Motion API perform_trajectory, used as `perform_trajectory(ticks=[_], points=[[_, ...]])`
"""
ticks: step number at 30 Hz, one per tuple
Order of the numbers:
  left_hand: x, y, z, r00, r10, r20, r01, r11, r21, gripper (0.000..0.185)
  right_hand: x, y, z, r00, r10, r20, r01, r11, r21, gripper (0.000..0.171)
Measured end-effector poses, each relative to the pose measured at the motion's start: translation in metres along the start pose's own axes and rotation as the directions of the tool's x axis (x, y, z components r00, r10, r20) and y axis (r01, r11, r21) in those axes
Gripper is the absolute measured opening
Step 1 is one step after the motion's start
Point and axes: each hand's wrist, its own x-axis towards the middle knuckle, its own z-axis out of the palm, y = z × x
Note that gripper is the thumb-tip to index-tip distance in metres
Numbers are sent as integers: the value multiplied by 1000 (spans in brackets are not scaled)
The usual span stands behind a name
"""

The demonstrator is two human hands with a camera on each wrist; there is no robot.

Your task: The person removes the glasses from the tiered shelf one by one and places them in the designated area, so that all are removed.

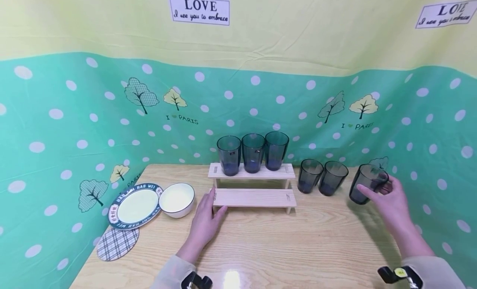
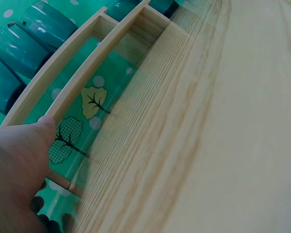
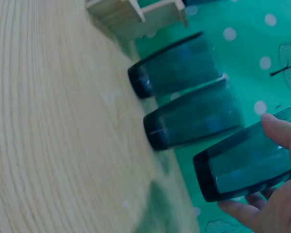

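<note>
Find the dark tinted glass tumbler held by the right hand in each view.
Head: dark tinted glass tumbler at far right, gripped by the right hand.
Left wrist: not in it.
Right wrist: lower right, fingers around it.
Shared landmark: two-step wooden rack.

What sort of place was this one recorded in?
Probably a staged tabletop set, not a real kitchen: a wooden table hemmed by a polka-dot printed backdrop, with dark tumblers on a two-step wooden rack, which the left hand touches.
</note>
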Motion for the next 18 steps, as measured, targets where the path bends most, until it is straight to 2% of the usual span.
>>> perform_trajectory(ticks=[7,18], points=[[0,0,1,1000,5,-2,-5,1000,-2,84,16,12,6,998,62,-15,-61,997,48,121],[1,-1,0,1000,-15,15,15,1000,-4,85,35,24,22,999,45,-31,-42,995,85,122]])
